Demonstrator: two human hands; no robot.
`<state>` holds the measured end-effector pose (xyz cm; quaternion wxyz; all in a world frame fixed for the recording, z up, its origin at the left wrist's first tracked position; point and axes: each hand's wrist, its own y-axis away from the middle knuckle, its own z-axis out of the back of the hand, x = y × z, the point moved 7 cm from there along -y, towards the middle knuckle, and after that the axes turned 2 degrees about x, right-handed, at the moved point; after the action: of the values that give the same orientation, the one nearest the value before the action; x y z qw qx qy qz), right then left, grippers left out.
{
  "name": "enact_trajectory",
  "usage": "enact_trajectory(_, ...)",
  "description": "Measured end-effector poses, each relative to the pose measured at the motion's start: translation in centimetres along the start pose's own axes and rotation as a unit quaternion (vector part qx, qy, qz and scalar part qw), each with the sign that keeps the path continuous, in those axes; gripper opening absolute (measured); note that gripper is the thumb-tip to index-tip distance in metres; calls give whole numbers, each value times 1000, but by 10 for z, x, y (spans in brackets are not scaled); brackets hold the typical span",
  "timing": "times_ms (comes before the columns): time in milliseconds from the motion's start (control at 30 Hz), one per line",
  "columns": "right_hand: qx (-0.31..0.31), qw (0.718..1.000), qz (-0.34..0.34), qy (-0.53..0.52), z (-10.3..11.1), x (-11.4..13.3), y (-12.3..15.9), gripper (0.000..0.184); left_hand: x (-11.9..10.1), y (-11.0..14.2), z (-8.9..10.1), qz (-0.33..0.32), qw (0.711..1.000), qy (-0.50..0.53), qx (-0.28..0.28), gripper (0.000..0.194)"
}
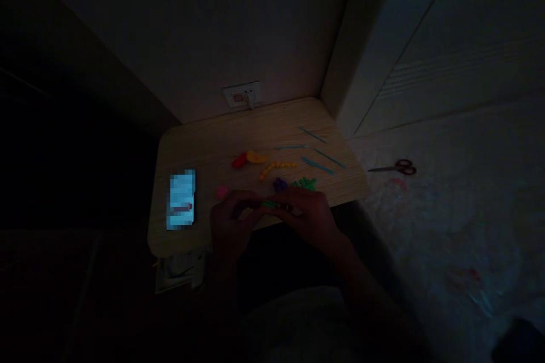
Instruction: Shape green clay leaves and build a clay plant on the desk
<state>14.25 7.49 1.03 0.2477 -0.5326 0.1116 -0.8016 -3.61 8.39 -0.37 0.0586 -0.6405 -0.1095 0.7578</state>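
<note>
Carefully: at the lower centre of the frame, your left hand (232, 221) curls so near the pink lump (222, 191) that a stray knuckle could nudge it. Between your hands sits the small green piece (269, 203), apparently pinched in the nearly closed fingertips of both; too hard a squeeze might flatten it unnoticed in such dimness. Your right hand (313, 215) could brush the purple cluster (280, 184) or green strips (305, 184) just above. The held piece looks slim and soft, its finer shape too dark to tell.
</note>
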Motion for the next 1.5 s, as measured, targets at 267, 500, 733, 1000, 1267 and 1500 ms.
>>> enact_trajectory(267, -12, 994, 52, 101, 1, 10, 4, 13, 4, 0, -6, 58, 997, 13, 45, 20)
enact_trajectory(500, -84, 995, 39, 26, 12, 7, 9, 8, 9, 0, -10, 60, 997, 43, 27, 19)
enact_trajectory(733, -308, 927, -158, -147, 50, -27, 21, 10, 24, -4, 2, 71, 997, -21, -36, 17)
enact_trajectory(1000, -184, 945, -206, -173, 25, -25, 11, 16, 41, -5, -21, -62, 969, -231, 55, 22)
enact_trajectory(1267, -150, 922, -249, -255, 13, -33, 10, 21, 39, -3, -27, -107, 955, -274, 36, 28)
enact_trajectory(1500, -29, 904, -278, -322, -7, -29, 11, 44, -9, 3, -26, -72, 997, -4, 41, 25)
